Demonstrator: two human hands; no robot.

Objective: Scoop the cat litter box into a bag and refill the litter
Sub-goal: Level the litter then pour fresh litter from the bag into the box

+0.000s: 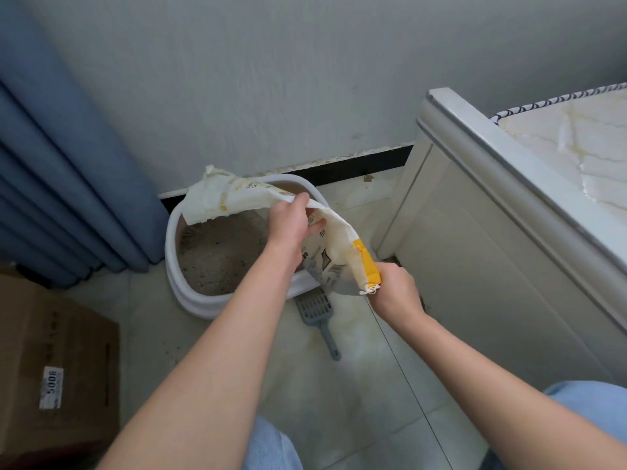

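The litter bag (234,198) hangs tipped over the white litter box (171,239), its crumpled open end above the far side of the grey litter (220,252). The left grip (290,222) clutches the bag's upper edge; the right grip (395,290) pinches its yellow bottom corner, nearer the person. A grey slotted scoop (315,307) lies on the tiled floor (356,385) just beside the box. A cardboard box (57,368) and blue curtain (68,181) stand left, a bed frame (475,249) right.
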